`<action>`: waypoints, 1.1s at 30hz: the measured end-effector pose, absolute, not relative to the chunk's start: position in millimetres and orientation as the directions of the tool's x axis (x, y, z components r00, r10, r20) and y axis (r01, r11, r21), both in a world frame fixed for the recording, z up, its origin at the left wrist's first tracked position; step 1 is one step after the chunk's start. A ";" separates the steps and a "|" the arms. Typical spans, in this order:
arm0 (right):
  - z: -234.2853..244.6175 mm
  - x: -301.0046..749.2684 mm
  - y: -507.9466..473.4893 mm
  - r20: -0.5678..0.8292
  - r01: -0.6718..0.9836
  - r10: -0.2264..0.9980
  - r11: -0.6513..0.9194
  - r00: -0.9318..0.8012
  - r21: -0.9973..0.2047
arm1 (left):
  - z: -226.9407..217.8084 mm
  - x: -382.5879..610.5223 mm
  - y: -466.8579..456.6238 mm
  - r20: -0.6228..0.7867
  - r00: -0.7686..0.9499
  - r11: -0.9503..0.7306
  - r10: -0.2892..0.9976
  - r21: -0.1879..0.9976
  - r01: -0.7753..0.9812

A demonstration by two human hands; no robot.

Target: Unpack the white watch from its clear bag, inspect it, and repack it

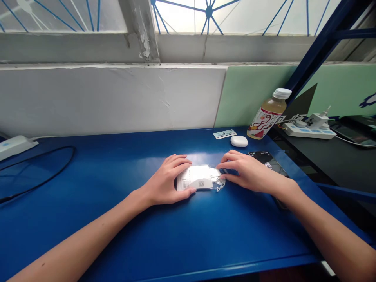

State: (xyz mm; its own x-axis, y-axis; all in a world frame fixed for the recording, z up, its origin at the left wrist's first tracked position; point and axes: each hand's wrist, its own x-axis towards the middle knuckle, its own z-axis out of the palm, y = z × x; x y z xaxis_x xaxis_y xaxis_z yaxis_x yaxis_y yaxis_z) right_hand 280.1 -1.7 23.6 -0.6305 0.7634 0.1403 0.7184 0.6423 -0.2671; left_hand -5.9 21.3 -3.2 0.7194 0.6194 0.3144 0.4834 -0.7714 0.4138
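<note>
A small flat white packet (195,177) lies on the blue tabletop (176,235) in the middle of the head view. Printed text and a square code show on its top. My left hand (169,178) holds its left end, thumb along the near edge and fingers over the far one. Crumpled clear plastic (219,182) with small dark print sticks out at the packet's right end, beside a small white piece. There my right hand (242,170) pinches with thumb and fingers. What exactly lies between those fingertips is too small to make out.
A white earbud case (239,141), a printed card (225,134) and a drink bottle (267,113) stand behind my right hand. A phone (268,160) lies partly under my right forearm. Power strips (308,129) and a black cable (55,178) are at the sides.
</note>
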 end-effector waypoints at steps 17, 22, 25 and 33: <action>14.8 262.6 -9.8 0.194 0.824 0.839 0.540 -0.509 -0.174 | -1.9 -6.2 22.1 0.332 0.727 -0.789 0.601 0.394 0.472; 24.0 272.6 -9.5 0.141 0.848 0.860 0.508 -0.490 -0.152 | -0.3 -5.8 22.4 0.334 0.726 -0.789 0.601 0.396 0.471; 25.0 272.6 -10.0 0.159 0.818 0.838 0.544 -0.521 -0.187 | -1.0 -6.1 21.9 0.332 0.731 -0.792 0.596 0.396 0.465; 13.1 265.7 -8.6 0.145 0.715 0.797 0.594 -0.587 -0.368 | -4.0 -7.5 24.7 0.325 0.753 -0.809 0.572 0.373 0.454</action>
